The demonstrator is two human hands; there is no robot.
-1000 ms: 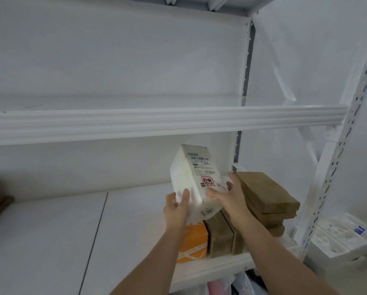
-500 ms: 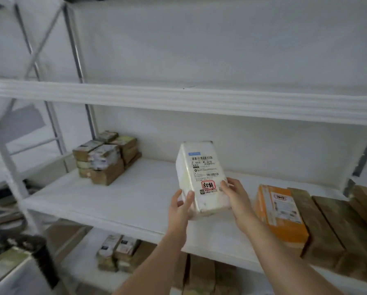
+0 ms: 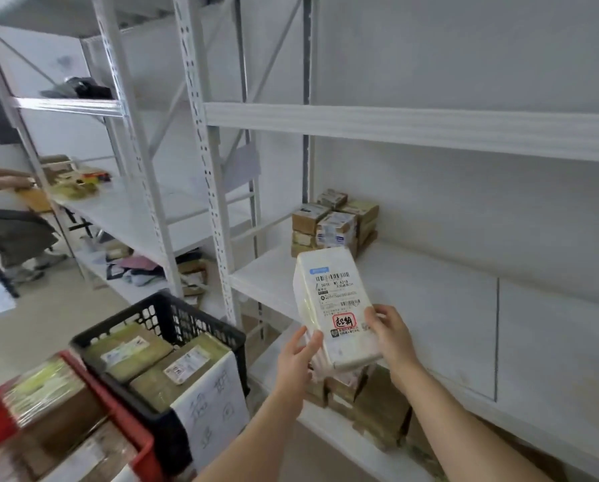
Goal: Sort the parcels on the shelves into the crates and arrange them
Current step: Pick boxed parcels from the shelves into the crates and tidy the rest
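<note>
Far left: another person's hand [image 3: 11,181] at neighbouring rack. Bottom left: red crate [image 3: 131,429] with brown parcels; just beside, black crate [image 3: 193,328] with taped brown boxes, handwritten paper sheet [image 3: 214,408] hanging over near wall. Centre: white parcel [image 3: 332,304] held in air before middle shelf [image 3: 430,290], label up, red stamp near lower end. Left hand [image 3: 296,360] curled round lower left edge; right hand [image 3: 390,337] gripping lower right side. Behind: small boxes stack [image 3: 336,224] at shelf back.
</note>
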